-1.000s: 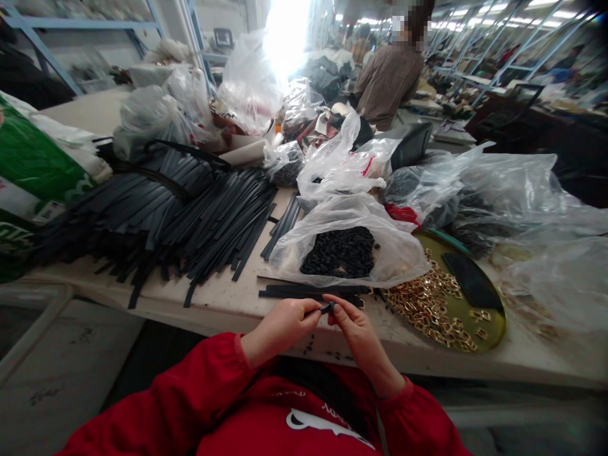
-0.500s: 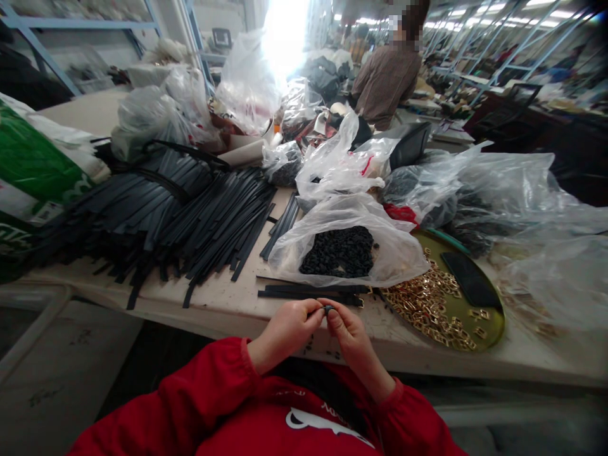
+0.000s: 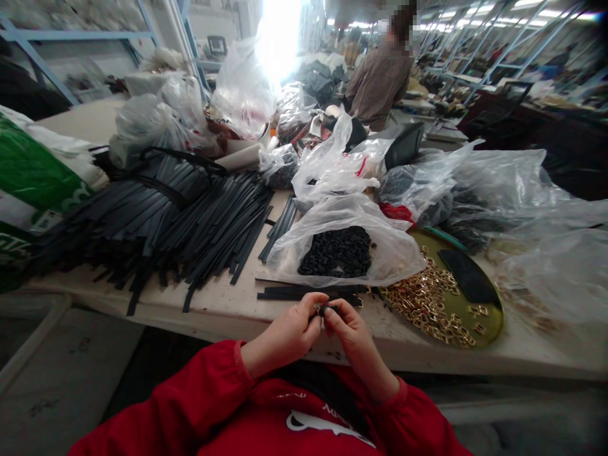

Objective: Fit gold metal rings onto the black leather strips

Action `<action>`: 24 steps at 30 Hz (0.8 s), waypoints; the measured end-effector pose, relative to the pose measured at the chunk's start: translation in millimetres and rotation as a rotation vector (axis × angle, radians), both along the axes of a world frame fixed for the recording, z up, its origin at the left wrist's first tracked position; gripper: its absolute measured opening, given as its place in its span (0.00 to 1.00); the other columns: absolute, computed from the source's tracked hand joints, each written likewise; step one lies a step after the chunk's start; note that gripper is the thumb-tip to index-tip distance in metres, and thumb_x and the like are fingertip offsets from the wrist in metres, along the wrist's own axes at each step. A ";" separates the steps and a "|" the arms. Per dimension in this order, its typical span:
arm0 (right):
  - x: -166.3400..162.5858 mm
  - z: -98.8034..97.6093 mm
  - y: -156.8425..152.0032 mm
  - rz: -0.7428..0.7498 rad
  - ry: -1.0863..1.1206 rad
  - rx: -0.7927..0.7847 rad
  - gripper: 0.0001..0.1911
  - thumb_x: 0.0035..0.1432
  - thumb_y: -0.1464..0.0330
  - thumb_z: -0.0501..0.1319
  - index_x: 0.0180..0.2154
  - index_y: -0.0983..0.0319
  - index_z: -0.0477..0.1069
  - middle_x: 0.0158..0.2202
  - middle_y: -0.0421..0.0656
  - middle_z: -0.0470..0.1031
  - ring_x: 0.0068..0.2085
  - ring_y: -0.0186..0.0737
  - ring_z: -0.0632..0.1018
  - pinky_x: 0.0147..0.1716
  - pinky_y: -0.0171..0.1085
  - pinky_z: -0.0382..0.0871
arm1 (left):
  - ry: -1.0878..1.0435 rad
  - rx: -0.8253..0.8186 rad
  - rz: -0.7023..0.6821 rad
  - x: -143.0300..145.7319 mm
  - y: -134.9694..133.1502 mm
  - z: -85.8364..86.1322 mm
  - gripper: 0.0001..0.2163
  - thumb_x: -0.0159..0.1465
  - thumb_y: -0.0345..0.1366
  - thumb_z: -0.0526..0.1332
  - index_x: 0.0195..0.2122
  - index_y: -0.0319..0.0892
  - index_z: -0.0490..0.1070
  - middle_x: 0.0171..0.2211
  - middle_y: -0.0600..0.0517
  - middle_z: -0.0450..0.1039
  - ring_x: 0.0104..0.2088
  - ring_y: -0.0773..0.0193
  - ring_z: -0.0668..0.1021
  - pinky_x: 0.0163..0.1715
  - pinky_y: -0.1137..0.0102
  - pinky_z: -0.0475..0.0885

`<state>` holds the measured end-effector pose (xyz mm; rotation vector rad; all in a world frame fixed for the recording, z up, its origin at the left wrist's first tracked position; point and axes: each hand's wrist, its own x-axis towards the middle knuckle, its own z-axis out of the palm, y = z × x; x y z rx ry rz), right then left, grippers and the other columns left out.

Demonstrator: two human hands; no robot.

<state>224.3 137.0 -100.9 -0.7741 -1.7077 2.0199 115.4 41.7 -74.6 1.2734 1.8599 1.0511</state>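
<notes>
Fingers of your left hand [image 3: 285, 335] & right hand [image 3: 352, 337] pinch the small black piece [image 3: 325, 310]; prob. light, bendy, so hold its edges.

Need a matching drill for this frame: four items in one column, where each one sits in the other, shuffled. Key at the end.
Things
1. black straps
2. gold buckles
3. small black pieces
4. small dark part

Places
A. inside the clear plastic bag
B. pinched between the left hand and the right hand
C. heaped on the round tray, right of the hands
D. piled on the table, left of the bag

Pairs: 1-D, 2-C, 3-A, 4-B
</notes>
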 end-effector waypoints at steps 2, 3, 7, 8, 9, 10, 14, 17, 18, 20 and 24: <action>0.5 0.7 -0.3 0.023 0.008 0.012 0.12 0.52 0.58 0.58 0.27 0.62 0.67 0.20 0.35 0.62 0.23 0.30 0.64 0.23 0.31 0.58 | -0.007 -0.005 -0.027 -0.2 -0.6 1.0 0.18 0.61 0.31 0.49 0.53 0.40 0.55 0.39 0.48 0.72 0.40 0.63 0.74 0.41 0.69 0.67; 0.8 1.8 -0.4 0.027 0.005 0.025 0.13 0.52 0.58 0.58 0.27 0.62 0.67 0.20 0.35 0.62 0.23 0.30 0.64 0.23 0.31 0.58 | -0.009 -0.009 -0.035 -0.6 -0.8 1.2 0.19 0.61 0.31 0.49 0.53 0.40 0.55 0.40 0.48 0.72 0.41 0.63 0.74 0.42 0.68 0.67; 2.4 7.1 0.8 -0.026 -0.023 0.119 0.13 0.53 0.59 0.57 0.30 0.62 0.69 0.21 0.36 0.64 0.24 0.31 0.65 0.24 0.32 0.60 | -0.064 -0.028 -0.027 -5.5 -1.7 0.1 0.22 0.60 0.32 0.50 0.56 0.40 0.51 0.35 0.50 0.72 0.36 0.64 0.74 0.37 0.70 0.68; 2.9 7.9 1.6 -0.068 -0.033 0.141 0.12 0.53 0.59 0.57 0.31 0.62 0.69 0.22 0.36 0.65 0.24 0.31 0.65 0.24 0.32 0.60 | -0.097 -0.042 -0.017 -7.5 -2.1 -0.5 0.22 0.60 0.32 0.51 0.56 0.40 0.51 0.32 0.52 0.72 0.32 0.66 0.74 0.32 0.72 0.68; 3.6 8.3 2.3 -0.109 -0.043 0.158 0.12 0.53 0.59 0.58 0.30 0.62 0.68 0.22 0.36 0.65 0.24 0.31 0.65 0.24 0.32 0.60 | -0.135 -0.061 -0.003 -9.7 -2.6 -1.1 0.21 0.59 0.33 0.51 0.54 0.39 0.53 0.29 0.54 0.71 0.28 0.67 0.73 0.28 0.74 0.67; 4.5 8.6 2.9 -0.137 -0.052 0.170 0.12 0.52 0.59 0.58 0.30 0.62 0.68 0.22 0.36 0.65 0.24 0.32 0.65 0.24 0.32 0.59 | -0.171 -0.081 0.015 -11.9 -3.1 -1.7 0.19 0.59 0.33 0.51 0.52 0.39 0.54 0.26 0.55 0.70 0.24 0.69 0.71 0.24 0.75 0.66; 10.4 9.8 1.5 -0.091 0.006 0.160 0.15 0.55 0.56 0.54 0.32 0.61 0.68 0.24 0.39 0.67 0.26 0.34 0.68 0.27 0.34 0.62 | -0.241 -0.107 0.104 -16.9 -4.5 -1.7 0.11 0.60 0.35 0.50 0.43 0.39 0.59 0.23 0.57 0.68 0.19 0.72 0.67 0.17 0.78 0.60; 14.0 13.1 -0.4 -0.072 0.056 0.098 0.20 0.58 0.54 0.48 0.32 0.61 0.69 0.25 0.40 0.69 0.28 0.34 0.69 0.30 0.34 0.63 | -0.224 -0.083 0.101 -15.8 -3.5 2.2 0.10 0.59 0.34 0.52 0.41 0.39 0.60 0.23 0.57 0.68 0.21 0.72 0.69 0.19 0.78 0.60; 14.4 14.4 -0.5 -0.066 0.044 0.059 0.18 0.57 0.54 0.50 0.32 0.61 0.69 0.26 0.39 0.68 0.28 0.34 0.69 0.30 0.34 0.63 | -0.214 -0.081 0.088 -14.9 -2.8 4.0 0.10 0.58 0.34 0.52 0.41 0.40 0.60 0.23 0.58 0.68 0.22 0.71 0.69 0.20 0.78 0.61; 13.7 16.2 -0.1 0.009 -0.002 -0.063 0.16 0.50 0.56 0.60 0.35 0.60 0.68 0.28 0.38 0.69 0.29 0.34 0.70 0.29 0.33 0.63 | -0.180 -0.090 0.066 -13.1 -1.1 7.3 0.09 0.57 0.35 0.54 0.40 0.40 0.61 0.23 0.58 0.68 0.23 0.70 0.70 0.22 0.77 0.62; 10.3 13.9 0.9 0.149 -0.014 -0.290 0.17 0.45 0.58 0.64 0.35 0.60 0.66 0.30 0.38 0.69 0.29 0.33 0.70 0.29 0.32 0.64 | 0.000 -0.142 0.105 -11.7 2.4 8.4 0.10 0.56 0.38 0.56 0.38 0.41 0.63 0.26 0.55 0.70 0.27 0.66 0.72 0.25 0.74 0.64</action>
